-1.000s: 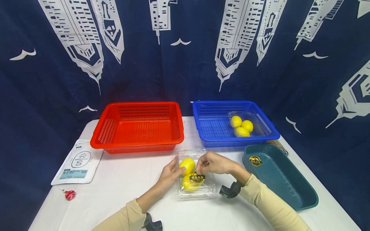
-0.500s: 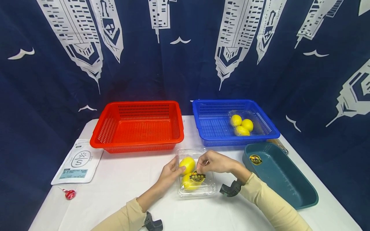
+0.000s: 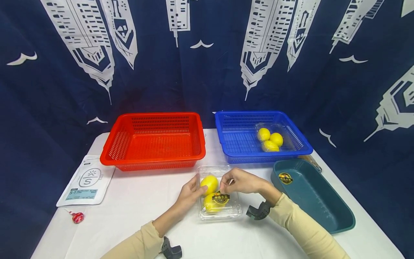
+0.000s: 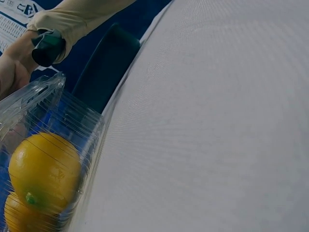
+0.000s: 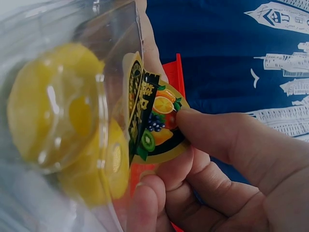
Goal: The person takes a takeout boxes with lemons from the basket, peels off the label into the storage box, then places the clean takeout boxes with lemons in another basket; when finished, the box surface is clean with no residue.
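Note:
A clear plastic fruit box [image 3: 221, 216] with yellow lemons [image 3: 209, 184] inside lies on the white table in the head view. My left hand [image 3: 187, 196] grips its left side, thumb over the lid. Over the lid, my right hand [image 3: 240, 181] pinches the edge of a round black-and-gold sticker [image 3: 221, 198]. Close up in the right wrist view, that sticker [image 5: 159, 128] is bent, one part against the plastic and the fruit-printed part standing away between thumb and fingers. The left wrist view shows the box [image 4: 58, 106] and a lemon [image 4: 44, 171]; my left fingers are not visible there.
Behind stand a red basket [image 3: 152, 164] and a blue basket [image 3: 268, 158] holding another clear box of lemons [image 3: 270, 140]. A dark green tray [image 3: 317, 198] with a similar sticker [image 3: 285, 178] is at right. A white pouch [image 3: 87, 181] and red lollipop [image 3: 77, 217] lie left.

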A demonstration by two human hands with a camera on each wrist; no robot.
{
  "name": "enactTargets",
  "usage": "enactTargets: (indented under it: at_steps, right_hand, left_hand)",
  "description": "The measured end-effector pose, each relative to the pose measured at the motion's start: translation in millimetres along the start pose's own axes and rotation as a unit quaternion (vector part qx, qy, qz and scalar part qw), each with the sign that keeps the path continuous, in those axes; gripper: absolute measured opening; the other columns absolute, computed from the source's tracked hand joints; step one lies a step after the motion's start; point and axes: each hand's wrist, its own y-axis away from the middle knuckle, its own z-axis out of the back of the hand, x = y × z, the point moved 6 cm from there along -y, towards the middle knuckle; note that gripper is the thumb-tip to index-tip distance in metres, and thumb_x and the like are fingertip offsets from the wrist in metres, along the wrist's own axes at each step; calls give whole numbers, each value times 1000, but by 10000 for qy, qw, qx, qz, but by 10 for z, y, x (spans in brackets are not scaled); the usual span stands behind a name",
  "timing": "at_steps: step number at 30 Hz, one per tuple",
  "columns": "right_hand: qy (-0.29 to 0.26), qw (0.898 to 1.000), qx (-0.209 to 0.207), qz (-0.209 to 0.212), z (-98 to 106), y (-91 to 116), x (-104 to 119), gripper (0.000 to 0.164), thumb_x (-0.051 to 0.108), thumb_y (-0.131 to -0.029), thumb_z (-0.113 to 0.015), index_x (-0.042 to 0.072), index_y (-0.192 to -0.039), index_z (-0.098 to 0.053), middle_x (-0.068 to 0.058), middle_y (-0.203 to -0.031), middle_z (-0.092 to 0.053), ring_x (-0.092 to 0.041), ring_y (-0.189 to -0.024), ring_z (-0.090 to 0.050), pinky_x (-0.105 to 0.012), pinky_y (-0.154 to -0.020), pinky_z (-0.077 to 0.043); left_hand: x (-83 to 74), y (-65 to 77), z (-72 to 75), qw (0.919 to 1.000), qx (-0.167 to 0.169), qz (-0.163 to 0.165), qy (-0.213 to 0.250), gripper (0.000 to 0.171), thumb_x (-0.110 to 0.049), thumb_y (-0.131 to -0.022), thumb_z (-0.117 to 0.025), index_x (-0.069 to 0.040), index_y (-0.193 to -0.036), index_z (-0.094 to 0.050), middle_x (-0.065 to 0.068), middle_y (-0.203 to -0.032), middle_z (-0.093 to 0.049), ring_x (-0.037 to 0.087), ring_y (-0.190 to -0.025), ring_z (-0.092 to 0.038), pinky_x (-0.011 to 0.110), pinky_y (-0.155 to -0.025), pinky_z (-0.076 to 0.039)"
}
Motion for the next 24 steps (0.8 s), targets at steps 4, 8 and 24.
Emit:
enactTargets:
  at_steps: [4,8,24]
  right_hand:
    - [-25,10000,-2,4,7,6,-1,7,7,-83,-66,3,-86,-71,-5,-82,-72,-9,-74,-62,-20,-71,-54]
    - [-55,10000,17,-5,7,12,-3,7,8,-84,-66,2,-86,-71,-5,-83,-72,-9,-75,-62,-21,-72,-54]
    - [-248,9996,-51,99,-3,35,-21,8,5,-84,-64,0,-86,-70,-10,-82,-71,-12,-72,-60,-18,-67,-51]
  left_hand:
    - [-2,-16,-6,10000,16,-59,48,74,-17,-93,-62,4,-152,-22,23,-155,-32,36,-143,-35,45,-117,-30]
    - [-6,-15,-7,10000,16,-77,46,73,-16,-93,-62,3,-152,-22,23,-155,-33,36,-143,-35,45,-117,-30]
    - [-1,-9,-10,10000,-2,-32,48,73,-16,-93,-62,2,-152,-23,22,-155,-33,35,-143,-34,45,-118,-30]
